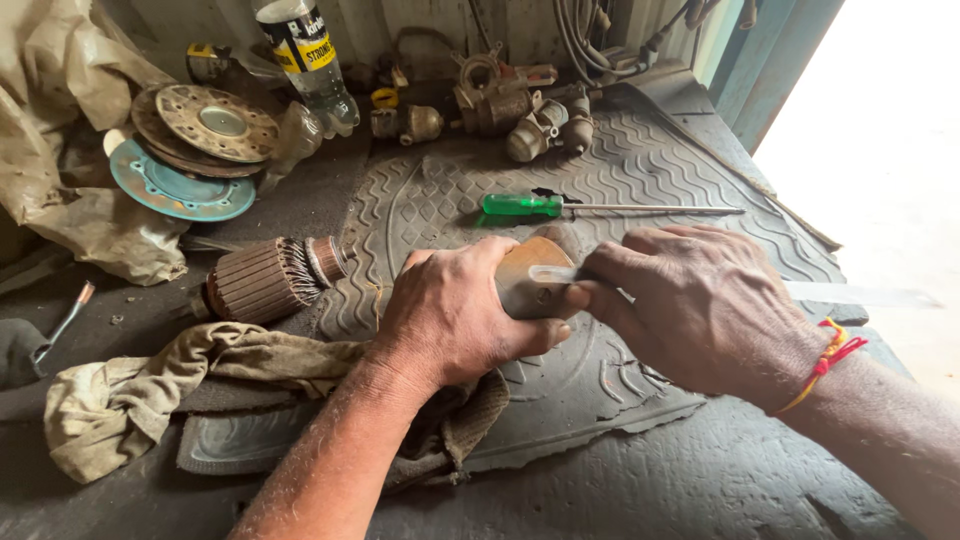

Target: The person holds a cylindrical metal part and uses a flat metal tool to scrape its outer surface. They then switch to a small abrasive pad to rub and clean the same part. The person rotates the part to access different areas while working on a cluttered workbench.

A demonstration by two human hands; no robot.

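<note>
Head view, left hand [450, 315] gripping brown metal part [530, 280], right hand [700, 305] pinching thin blade [850, 294] against it; green screwdriver [525, 205] beyond

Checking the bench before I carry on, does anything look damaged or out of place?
The round discs at back left look rusty and stacked askew, and a crumpled rag lies beside the left hand. The right hand presses a thin blade on a rounded metal part.

- Grimy dark workbench [720, 480]
- Ribbed rubber mat [600, 170] spread on it
- Green-handled screwdriver [590, 207] on the mat
- Motor armature [265, 280], crumpled rag [150, 390], stacked metal discs [195, 140], plastic bottle [310, 60]
</note>
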